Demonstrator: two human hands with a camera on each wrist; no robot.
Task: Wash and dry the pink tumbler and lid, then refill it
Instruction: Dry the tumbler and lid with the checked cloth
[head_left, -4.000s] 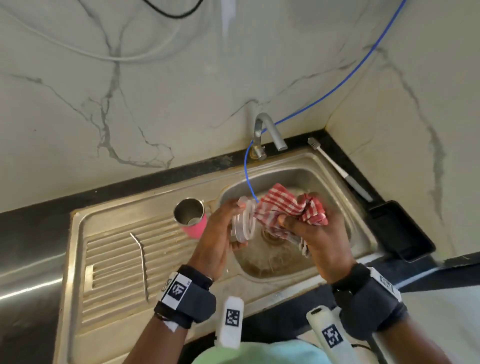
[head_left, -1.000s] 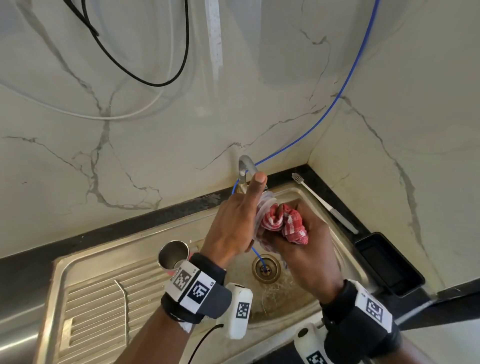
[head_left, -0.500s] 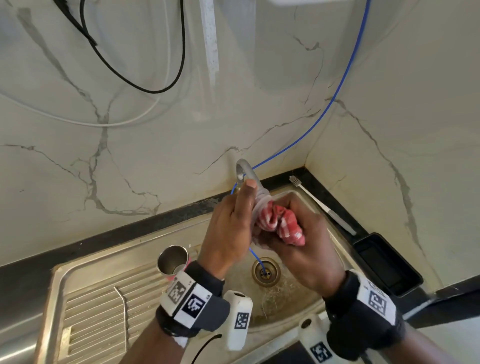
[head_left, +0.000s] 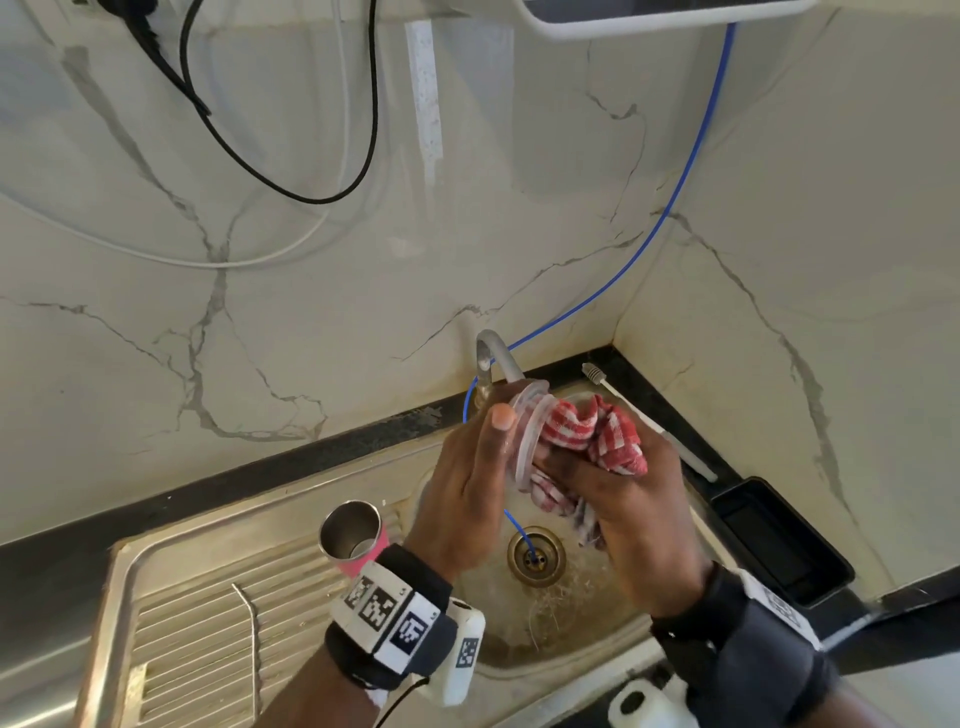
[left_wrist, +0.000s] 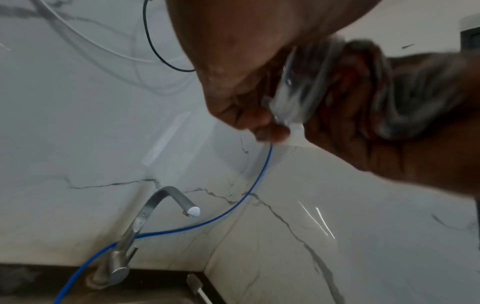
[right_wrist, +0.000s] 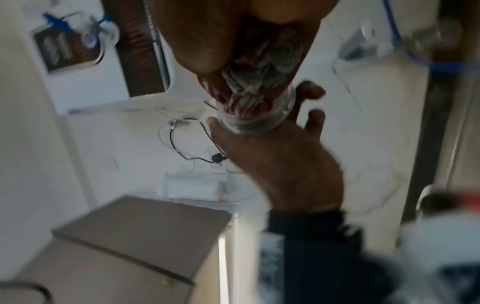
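Marble walls, steel sink (head_left: 597, 639) below, tap (head_left: 493, 353) just beyond the fingertips. The left hand (head_left: 467, 488) grips the clear lid (head_left: 527, 431) on edge, fingers curled round its rim. The right hand (head_left: 623, 499) bunches a red checked cloth (head_left: 592, 431) and presses it into the lid's inner face, fingers wrapped round the fabric. The pink tumbler (head_left: 353, 538) stands open on the drainboard, just behind the left wrist. Risk here, I'd say: a wet, slick lid held only by its rim could squirt free under the cloth's push and drop into the grimy basin.
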